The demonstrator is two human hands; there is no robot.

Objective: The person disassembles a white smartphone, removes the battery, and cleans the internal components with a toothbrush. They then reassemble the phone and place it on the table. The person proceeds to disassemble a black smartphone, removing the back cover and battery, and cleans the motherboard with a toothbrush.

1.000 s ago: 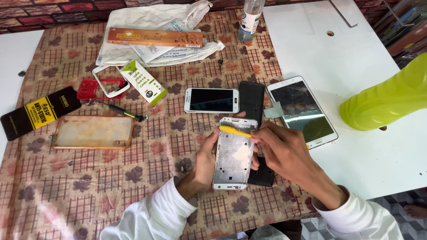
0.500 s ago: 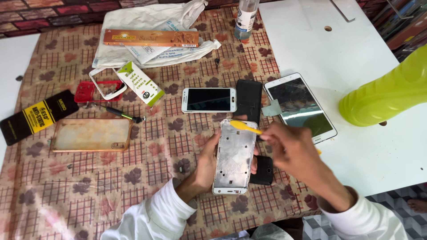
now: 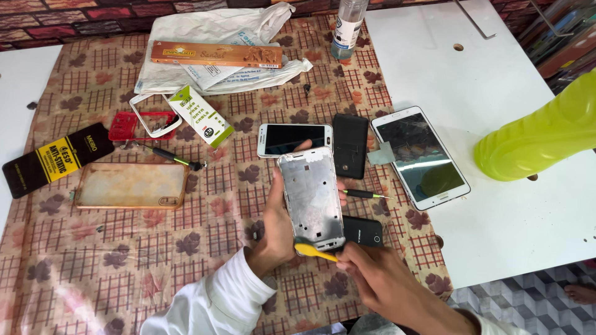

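My left hand (image 3: 277, 226) has its grip closed around a silver phone frame (image 3: 311, 198), fingers wrapped along its left edge and a fingertip showing over the top, so the frame is lifted and tilted above the surface (image 3: 496, 205). My right hand (image 3: 382, 280) pinches a yellow pry tool (image 3: 314, 250) between its fingertips, the grip narrow and tight, with the tool's rounded tip touching the bottom edge of the frame.

From the head camera, the frame sits above a patterned cloth (image 3: 124, 260) spread over the white surface. Just under the frame's lower right corner lies a small black phone (image 3: 363, 231), and a thin screwdriver (image 3: 363, 195) rests just beside the frame on its right. Beyond the frame's top are a white phone (image 3: 292, 138), a black phone (image 3: 350, 144) and, further right, a white tablet (image 3: 419, 156) lying partly off the cloth. To the left are a clear phone case (image 3: 130, 185), a black and yellow packet (image 3: 56, 159), a red frame (image 3: 127, 126) and a green and white box (image 3: 202, 116). A green plastic bottle (image 3: 546, 133) lies at the far right.
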